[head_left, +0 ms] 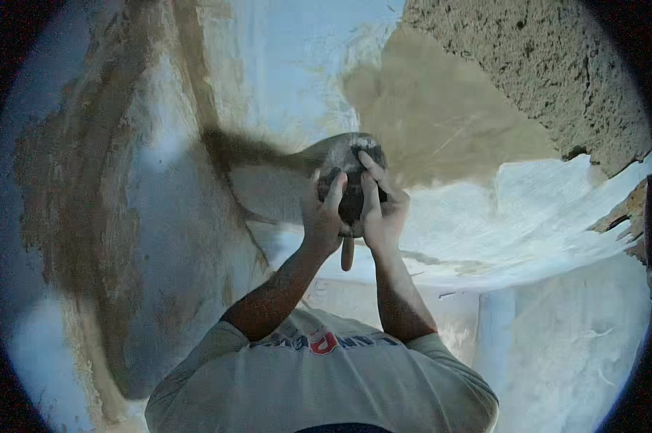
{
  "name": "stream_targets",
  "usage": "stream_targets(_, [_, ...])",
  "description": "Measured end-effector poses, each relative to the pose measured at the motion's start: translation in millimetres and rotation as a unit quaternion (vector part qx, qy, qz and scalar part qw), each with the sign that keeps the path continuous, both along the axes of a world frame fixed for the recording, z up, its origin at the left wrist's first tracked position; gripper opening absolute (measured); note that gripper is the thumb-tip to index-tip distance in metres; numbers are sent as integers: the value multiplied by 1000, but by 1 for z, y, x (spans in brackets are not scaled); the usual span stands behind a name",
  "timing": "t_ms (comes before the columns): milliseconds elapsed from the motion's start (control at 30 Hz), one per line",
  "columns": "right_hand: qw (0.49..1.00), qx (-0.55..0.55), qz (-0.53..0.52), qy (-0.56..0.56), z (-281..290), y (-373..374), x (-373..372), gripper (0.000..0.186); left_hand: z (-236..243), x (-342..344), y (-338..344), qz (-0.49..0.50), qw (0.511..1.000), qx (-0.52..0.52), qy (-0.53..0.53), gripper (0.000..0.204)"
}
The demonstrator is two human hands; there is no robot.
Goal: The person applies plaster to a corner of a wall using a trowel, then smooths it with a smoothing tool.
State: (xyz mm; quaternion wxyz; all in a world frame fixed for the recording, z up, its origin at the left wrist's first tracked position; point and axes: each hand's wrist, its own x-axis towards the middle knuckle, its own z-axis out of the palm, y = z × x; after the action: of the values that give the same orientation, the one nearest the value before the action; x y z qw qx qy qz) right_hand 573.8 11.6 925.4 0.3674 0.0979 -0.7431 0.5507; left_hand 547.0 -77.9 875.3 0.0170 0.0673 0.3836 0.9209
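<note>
A dark, rounded object (352, 195) with pale dust or plaster on its upper part is between my two hands, in the middle of the head view. A short brown handle-like piece (348, 255) sticks out below it; I cannot tell the exact kind of tool. My left hand (322, 216) is closed around its left side, thumb on the near face. My right hand (388, 209) grips its right side, fingers lying over the near face. Beyond the object is a smooth tan patch (441, 108) on the surface. The object's far side is hidden.
Rough, grainy plaster (535, 65) with a broken edge fills the upper right. White and bluish plaster (535, 216) runs below the tan patch. Brown streaks (80, 195) cross the surface at the left. A broken brown edge (633, 216) stands at the far right.
</note>
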Motion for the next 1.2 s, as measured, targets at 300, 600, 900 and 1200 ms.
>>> stream_targets(300, [999, 2, 40, 21, 30, -10, -16, 31, 28, -20, -6, 63, 992, 54, 91, 26])
stream_targets(600, [999, -12, 53, 2, 63, -20, -18, 29, 54, -31, -13, 80, 978, 44, 186, 26])
stream_targets(900, [993, 95, -22, 71, 38, -6, -15, 32, 32, -17, 5, 78, 992, 49, 91, 26])
stream_targets(1200, [997, 51, -3, 51, 29, 2, -3, 34, 19, -6, 18, 40, 994, 67, 78, 33])
